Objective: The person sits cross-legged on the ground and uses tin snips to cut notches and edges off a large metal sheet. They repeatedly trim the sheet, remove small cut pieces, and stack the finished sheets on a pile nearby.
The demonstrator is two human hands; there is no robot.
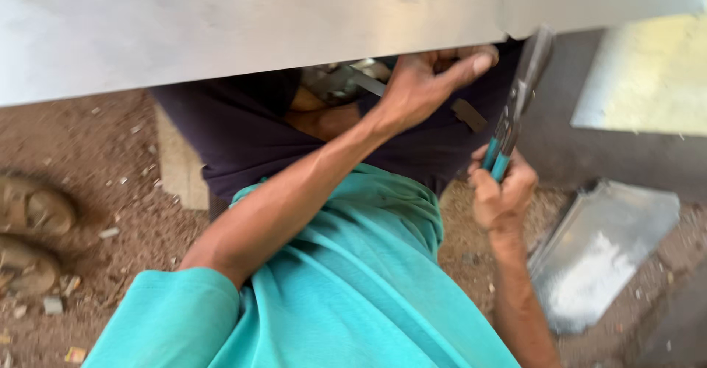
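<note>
Left hand: the left hand [420,88] reaches up to the lower edge of a broad sheet of pale metal [243,22], fingers curled under the rim and thumb out along it, a closed grip that appears to steady the sheet.
Right hand: the right hand [503,191] is wrapped shut around the teal handles of a pair of snips [515,107], whose dark blades point up to the same edge, just right of the other hand.
Sheet: it spans the top of the view, held close over the person's lap, so both hands meet at its underside.
Behind the edge: a dark-clothed figure [236,132] crouches on the far side; a metal part shows near the left hand, too blurred to name.
Floor: bare brown earth scattered with chips and scraps; a bent offcut of shiny sheet [604,250] lies to the right, worn sandals [29,228] to the left.
Room: a yellowish panel [648,73] leans at upper right.
</note>
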